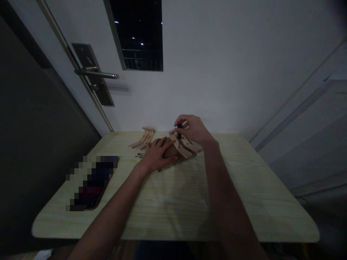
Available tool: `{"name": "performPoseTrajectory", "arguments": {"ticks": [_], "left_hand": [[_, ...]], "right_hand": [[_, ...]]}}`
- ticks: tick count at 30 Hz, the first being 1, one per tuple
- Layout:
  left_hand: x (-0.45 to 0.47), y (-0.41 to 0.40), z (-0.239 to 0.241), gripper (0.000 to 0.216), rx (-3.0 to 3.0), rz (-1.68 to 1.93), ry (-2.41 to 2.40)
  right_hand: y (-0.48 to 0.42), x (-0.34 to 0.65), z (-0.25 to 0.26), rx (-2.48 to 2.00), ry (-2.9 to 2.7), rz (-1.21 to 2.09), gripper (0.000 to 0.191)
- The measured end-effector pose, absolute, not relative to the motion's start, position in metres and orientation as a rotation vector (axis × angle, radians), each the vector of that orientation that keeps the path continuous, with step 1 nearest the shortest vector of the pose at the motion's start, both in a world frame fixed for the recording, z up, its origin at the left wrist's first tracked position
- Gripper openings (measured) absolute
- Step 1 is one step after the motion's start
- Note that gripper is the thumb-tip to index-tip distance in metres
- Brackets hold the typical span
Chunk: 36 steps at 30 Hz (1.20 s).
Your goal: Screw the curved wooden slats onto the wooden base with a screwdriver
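Observation:
My right hand (192,127) grips the black handle of a screwdriver (179,130) between thumb and fingers. The tool points straight down at a curved pale wooden piece (183,152), which lies against a brown board (171,152). My left hand (158,154) lies spread on that board, its fingers apart and fingertips close to the wooden piece. A second pale wooden piece sits beside the first, partly under my right hand. Several screws (139,155) lie left of my left hand.
Another set of curved wooden pieces (145,138) stands at the table's back left. A phone (101,180), partly blurred out, rests on the left of the light wooden table (244,202). Behind the table is a white door with a metal handle (97,74) and a dark window.

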<state>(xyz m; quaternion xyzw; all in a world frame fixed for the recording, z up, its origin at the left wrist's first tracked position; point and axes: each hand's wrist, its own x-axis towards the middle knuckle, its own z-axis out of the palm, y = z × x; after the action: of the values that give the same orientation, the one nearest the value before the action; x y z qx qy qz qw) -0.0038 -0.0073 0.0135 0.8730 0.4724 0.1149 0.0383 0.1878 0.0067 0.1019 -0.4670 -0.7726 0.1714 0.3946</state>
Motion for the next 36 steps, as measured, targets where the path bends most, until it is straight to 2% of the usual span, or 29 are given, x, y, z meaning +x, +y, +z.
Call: {"name": "performPoseTrajectory", "arguments": {"ticks": [3,9,14,20,29,36], "left_hand": [[-0.004,-0.007,0.013,0.076,2.679,0.350,1.452],[-0.004,-0.007,0.015,0.075,2.679,0.340,1.455],[-0.004,-0.008,0.015,0.075,2.684,0.332,1.462],[-0.004,-0.007,0.014,0.076,2.684,0.333,1.465],[-0.005,-0.006,0.010,0.075,2.699,0.343,1.466],[-0.005,-0.006,0.011,0.074,2.711,0.357,1.454]], "right_hand": [[0.007,0.192,0.103,-1.136,-2.010,0.491,0.007],[0.009,0.197,0.100,-1.137,-2.083,0.568,0.036],[0.011,0.196,0.098,-1.181,-1.967,0.526,0.022],[0.007,0.192,0.103,-1.257,-1.915,0.441,0.015],[0.003,0.182,0.105,-1.565,-1.905,0.210,0.039],[0.004,0.186,0.101,-1.294,-1.941,0.387,0.026]]}}
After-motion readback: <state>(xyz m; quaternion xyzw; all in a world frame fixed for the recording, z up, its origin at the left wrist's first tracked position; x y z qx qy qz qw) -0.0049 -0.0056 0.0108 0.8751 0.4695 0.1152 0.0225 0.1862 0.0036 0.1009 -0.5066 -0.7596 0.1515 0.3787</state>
